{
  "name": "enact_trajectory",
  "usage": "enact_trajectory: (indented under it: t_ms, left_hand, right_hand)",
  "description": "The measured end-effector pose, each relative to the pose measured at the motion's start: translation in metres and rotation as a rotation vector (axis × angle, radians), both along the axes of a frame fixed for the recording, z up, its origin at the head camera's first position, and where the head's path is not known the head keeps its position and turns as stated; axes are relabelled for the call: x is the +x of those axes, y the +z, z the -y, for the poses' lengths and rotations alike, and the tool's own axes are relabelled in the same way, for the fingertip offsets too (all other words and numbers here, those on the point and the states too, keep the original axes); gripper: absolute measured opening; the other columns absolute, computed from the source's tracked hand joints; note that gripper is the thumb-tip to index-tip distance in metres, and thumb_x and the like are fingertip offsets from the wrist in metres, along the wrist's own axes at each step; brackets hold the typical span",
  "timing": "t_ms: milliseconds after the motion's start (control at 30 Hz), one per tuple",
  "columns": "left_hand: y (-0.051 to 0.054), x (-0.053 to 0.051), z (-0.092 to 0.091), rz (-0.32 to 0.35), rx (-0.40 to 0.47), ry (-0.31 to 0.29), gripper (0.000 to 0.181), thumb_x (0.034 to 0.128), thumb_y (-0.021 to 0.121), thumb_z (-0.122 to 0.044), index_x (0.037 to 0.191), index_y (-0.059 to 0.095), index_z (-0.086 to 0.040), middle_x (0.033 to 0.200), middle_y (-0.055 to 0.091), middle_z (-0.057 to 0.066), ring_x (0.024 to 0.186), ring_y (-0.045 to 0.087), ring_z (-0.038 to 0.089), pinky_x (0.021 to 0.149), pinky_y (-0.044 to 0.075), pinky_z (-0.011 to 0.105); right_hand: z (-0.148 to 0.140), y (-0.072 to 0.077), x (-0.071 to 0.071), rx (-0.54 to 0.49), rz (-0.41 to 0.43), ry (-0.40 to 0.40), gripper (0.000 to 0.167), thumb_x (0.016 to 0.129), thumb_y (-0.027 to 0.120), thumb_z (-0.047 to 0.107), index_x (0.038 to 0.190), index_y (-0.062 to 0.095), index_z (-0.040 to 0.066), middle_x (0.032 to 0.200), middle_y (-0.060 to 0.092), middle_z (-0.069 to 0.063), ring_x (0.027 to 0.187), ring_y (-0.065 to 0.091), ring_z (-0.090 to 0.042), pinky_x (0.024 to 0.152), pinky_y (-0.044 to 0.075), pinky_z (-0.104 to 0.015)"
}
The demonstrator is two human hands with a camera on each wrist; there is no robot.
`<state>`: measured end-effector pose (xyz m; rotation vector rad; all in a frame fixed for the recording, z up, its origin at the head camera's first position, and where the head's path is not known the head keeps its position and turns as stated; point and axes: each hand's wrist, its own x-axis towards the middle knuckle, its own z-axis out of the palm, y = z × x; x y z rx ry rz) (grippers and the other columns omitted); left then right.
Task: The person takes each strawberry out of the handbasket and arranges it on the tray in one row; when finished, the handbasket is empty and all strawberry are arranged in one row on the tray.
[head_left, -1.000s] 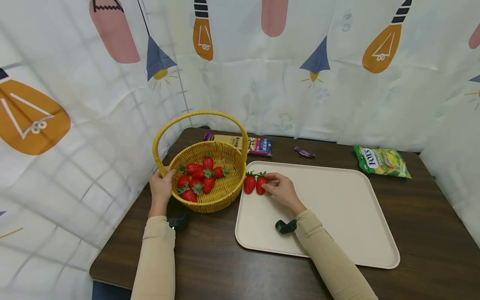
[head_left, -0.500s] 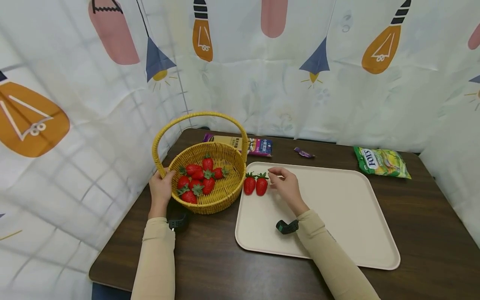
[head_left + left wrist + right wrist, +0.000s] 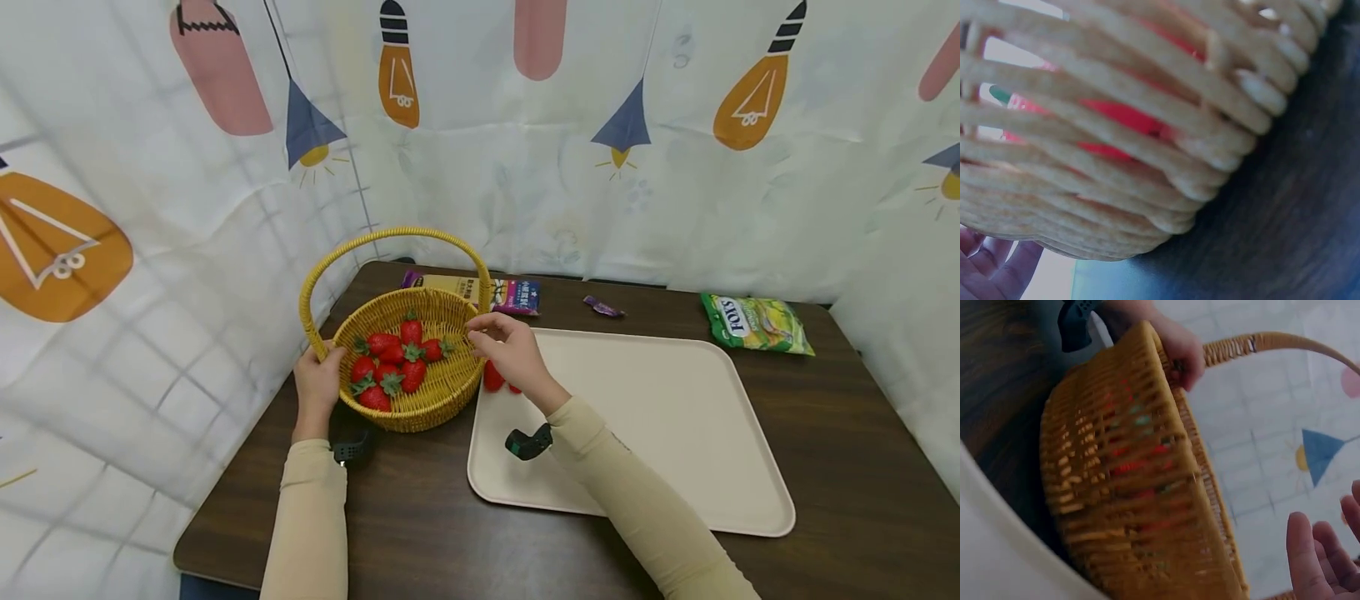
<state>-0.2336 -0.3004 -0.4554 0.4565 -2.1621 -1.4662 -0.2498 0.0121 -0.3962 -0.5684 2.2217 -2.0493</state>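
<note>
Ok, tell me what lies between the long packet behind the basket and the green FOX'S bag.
In the head view, a small purple packet lies between the long packet and the green bag, with bare tabletop on either side.

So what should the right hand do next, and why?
I'd say dip into the basket and pinch the rightmost strawberry. The right hand looks empty and hovers by the basket's right rim, that berry is the closest one inside, and the left hand holds the basket. Two strawberries already lie on the tray.
</note>
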Motion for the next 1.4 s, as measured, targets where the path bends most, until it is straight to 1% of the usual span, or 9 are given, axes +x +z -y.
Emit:
enact_trajectory:
  t_ms: [133, 267, 367, 533, 633, 900, 1133, 1233, 1400]
  left_hand:
    - [-0.002, 0.000, 0.001, -0.001, 0.005, -0.005, 0.020, 0.0924, 0.060, -0.018, 0.077, 0.052, -0.008, 0.062, 0.039, -0.003, 0.058, 0.037, 0.015, 0.058, 0.035, 0.028]
    - [-0.004, 0.001, 0.002, -0.002, -0.012, 0.004, 0.019, 0.0925, 0.060, -0.018, 0.079, 0.054, -0.007, 0.064, 0.042, -0.003, 0.058, 0.039, 0.014, 0.059, 0.036, 0.028]
    - [-0.004, 0.001, 0.003, -0.002, -0.021, 0.005, 0.018, 0.0926, 0.060, -0.018, 0.081, 0.055, -0.005, 0.064, 0.044, -0.004, 0.058, 0.040, 0.013, 0.059, 0.036, 0.028]
    - [-0.003, 0.002, 0.001, -0.002, -0.001, -0.006, 0.018, 0.0924, 0.060, -0.018, 0.083, 0.056, -0.003, 0.062, 0.042, -0.006, 0.058, 0.040, 0.014, 0.059, 0.036, 0.028]
    - [-0.003, 0.002, 0.000, 0.000, 0.002, -0.009, 0.017, 0.0922, 0.061, -0.018, 0.084, 0.057, -0.003, 0.061, 0.043, -0.007, 0.059, 0.040, 0.014, 0.059, 0.036, 0.028]
    - [-0.003, 0.003, 0.004, -0.007, -0.022, 0.000, 0.017, 0.0920, 0.061, -0.017, 0.083, 0.057, -0.004, 0.063, 0.045, -0.007, 0.058, 0.041, 0.012, 0.057, 0.037, 0.026]
    - [-0.004, 0.001, 0.002, -0.031, 0.022, -0.004, 0.017, 0.0913, 0.061, -0.016, 0.078, 0.054, -0.007, 0.062, 0.042, -0.004, 0.056, 0.038, 0.014, 0.057, 0.036, 0.028]
    - [-0.004, 0.000, 0.001, -0.029, 0.030, -0.010, 0.017, 0.0913, 0.062, -0.017, 0.078, 0.054, -0.008, 0.061, 0.040, -0.004, 0.055, 0.037, 0.014, 0.057, 0.035, 0.029]
    - [-0.004, -0.002, 0.002, -0.017, 0.041, -0.016, 0.018, 0.0915, 0.061, -0.018, 0.078, 0.054, -0.009, 0.058, 0.038, -0.005, 0.052, 0.034, 0.014, 0.054, 0.034, 0.029]
  right_hand:
    - [0.023, -0.003, -0.001, 0.018, 0.006, 0.085, 0.021, 0.096, 0.062, 0.015, 0.114, 0.066, 0.004, 0.112, 0.065, -0.013, 0.097, 0.064, -0.037, 0.085, 0.053, -0.048]
    - [0.045, -0.012, -0.002, 0.017, 0.071, 0.196, 0.022, 0.095, 0.064, 0.015, 0.113, 0.066, 0.004, 0.109, 0.066, -0.010, 0.101, 0.063, -0.039, 0.088, 0.052, -0.049]
    - [0.057, -0.016, -0.001, 0.076, 0.091, 0.241, 0.023, 0.094, 0.065, 0.017, 0.114, 0.066, 0.005, 0.106, 0.067, -0.005, 0.099, 0.065, -0.033, 0.087, 0.053, -0.045]
    - [0.069, -0.018, -0.004, 0.255, -0.006, 0.279, 0.023, 0.092, 0.067, 0.018, 0.112, 0.069, 0.007, 0.102, 0.068, 0.000, 0.086, 0.065, -0.012, 0.078, 0.054, -0.027]
    - [0.075, -0.019, -0.009, 0.281, -0.025, 0.311, 0.024, 0.092, 0.068, 0.016, 0.112, 0.069, 0.004, 0.102, 0.069, -0.002, 0.083, 0.065, -0.010, 0.074, 0.053, -0.023]
    - [0.096, -0.025, -0.017, 0.346, -0.025, 0.415, 0.036, 0.091, 0.069, 0.018, 0.123, 0.064, 0.003, 0.118, 0.067, -0.010, 0.098, 0.063, -0.011, 0.080, 0.050, -0.022]
    - [0.099, -0.026, -0.023, 0.425, 0.049, 0.655, 0.055, 0.091, 0.068, 0.019, 0.141, 0.050, 0.007, 0.139, 0.054, -0.007, 0.124, 0.052, -0.023, 0.082, 0.053, -0.027]
    - [0.097, -0.025, -0.024, 0.410, 0.093, 0.689, 0.056, 0.091, 0.067, 0.017, 0.142, 0.048, 0.006, 0.141, 0.052, -0.009, 0.123, 0.053, -0.023, 0.084, 0.054, -0.032]
    - [0.097, -0.024, -0.025, 0.427, 0.127, 0.675, 0.050, 0.092, 0.067, 0.016, 0.139, 0.052, 0.005, 0.128, 0.058, -0.009, 0.102, 0.060, -0.013, 0.083, 0.054, -0.032]
